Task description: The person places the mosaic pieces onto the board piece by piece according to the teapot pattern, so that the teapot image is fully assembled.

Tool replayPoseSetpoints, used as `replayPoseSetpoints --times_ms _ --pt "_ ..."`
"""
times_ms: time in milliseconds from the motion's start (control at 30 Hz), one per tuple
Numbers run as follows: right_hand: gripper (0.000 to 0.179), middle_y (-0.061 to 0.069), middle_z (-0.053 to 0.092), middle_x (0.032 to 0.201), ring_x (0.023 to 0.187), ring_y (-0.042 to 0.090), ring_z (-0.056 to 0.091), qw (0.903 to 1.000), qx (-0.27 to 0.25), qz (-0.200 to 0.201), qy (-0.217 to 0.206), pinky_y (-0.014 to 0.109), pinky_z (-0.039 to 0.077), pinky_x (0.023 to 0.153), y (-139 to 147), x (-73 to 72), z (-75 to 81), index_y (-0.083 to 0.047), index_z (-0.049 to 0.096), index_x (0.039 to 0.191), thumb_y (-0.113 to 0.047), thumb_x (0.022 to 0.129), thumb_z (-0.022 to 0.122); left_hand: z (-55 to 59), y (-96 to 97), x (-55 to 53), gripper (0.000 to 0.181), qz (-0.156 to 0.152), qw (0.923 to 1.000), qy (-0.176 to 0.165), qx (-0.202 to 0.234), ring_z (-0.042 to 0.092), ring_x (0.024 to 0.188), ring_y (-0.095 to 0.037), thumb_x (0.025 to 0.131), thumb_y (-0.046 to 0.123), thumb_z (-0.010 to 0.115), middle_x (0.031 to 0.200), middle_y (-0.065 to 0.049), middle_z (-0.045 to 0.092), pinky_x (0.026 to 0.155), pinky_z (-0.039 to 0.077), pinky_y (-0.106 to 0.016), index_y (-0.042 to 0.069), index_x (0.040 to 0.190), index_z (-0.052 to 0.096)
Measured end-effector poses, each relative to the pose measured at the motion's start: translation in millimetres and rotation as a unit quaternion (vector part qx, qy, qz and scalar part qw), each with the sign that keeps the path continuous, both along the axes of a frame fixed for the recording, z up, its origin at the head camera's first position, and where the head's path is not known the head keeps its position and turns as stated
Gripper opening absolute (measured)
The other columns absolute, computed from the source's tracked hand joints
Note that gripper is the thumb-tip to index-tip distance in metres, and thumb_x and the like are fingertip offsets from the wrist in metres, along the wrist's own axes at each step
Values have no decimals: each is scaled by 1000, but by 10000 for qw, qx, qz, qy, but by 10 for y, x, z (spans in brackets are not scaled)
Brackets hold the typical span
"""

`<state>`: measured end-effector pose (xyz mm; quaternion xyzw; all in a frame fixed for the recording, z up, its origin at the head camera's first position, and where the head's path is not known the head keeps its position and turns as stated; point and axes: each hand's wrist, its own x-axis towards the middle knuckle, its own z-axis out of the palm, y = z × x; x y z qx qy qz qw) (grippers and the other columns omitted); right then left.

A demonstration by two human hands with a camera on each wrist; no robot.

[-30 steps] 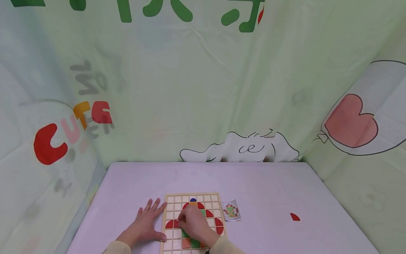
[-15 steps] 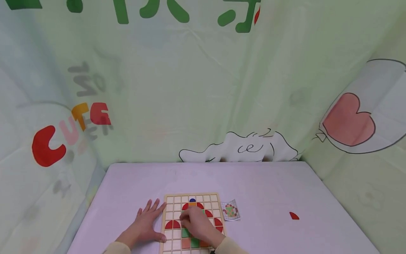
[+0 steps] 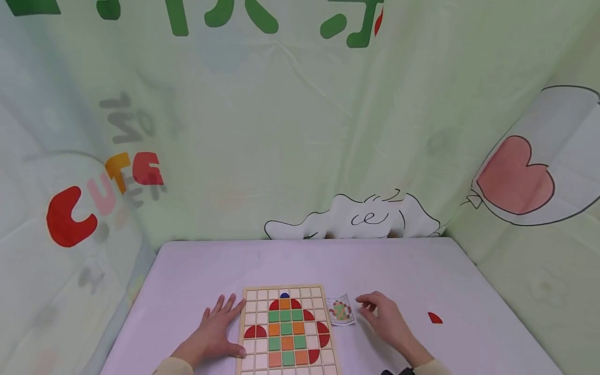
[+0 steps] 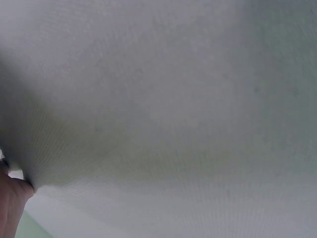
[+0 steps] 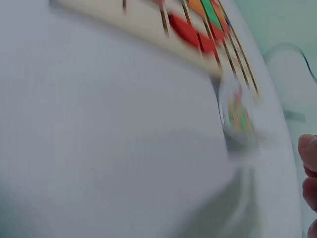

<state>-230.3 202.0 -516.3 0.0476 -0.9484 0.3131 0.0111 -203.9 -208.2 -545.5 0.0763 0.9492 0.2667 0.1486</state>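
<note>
A wooden grid board (image 3: 250, 317) lies on the table, its middle columns filled with green and orange square tiles (image 3: 286, 328). Red quarter-circle tiles (image 3: 255, 331) sit around them, and a blue half-round tile (image 3: 284, 295) tops the pattern. With fingers spread, my left hand (image 3: 213, 332) rests at the board's left edge. My right hand (image 3: 385, 319) is over the table to the right of the small picture card (image 3: 341, 311), fingers loosely bent, nothing seen in them. Its fingertips (image 5: 308, 151) show at the right wrist view's right edge. Pale cloth fills most of the left wrist view.
A single loose red quarter-circle tile (image 3: 435, 318) lies on the table to the right of my right hand. The pale table (image 3: 300, 260) ends at a printed curtain (image 3: 281, 130) behind, with curtain on both sides too.
My right hand has lifted off the board and swung right, past the card, uncovering the tiles in the middle. My left hand has stayed in place.
</note>
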Motion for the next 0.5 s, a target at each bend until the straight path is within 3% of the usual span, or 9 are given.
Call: replayPoseSetpoints --times_ms 233,500 --pt "27 13 67 99 85 19 58 9964 449 -721 -62 24 47 66 1000 -26 -91 6 70 115 -2 89 73 -33 -12 -16 120 8 10000 -17 -58 13 155 -51 58 49 96 167 -22 28 118 12 -77 12 157 40" --pt "45 26 63 103 89 28 60 9894 596 -1084 -760 34 50 69 1607 -14 -253 13 62 121 -13 88 76 -22 -4 -16 120 5 10000 -13 -45 13 155 -51 58 49 96 167 -22 29 118 12 -77 12 158 39"
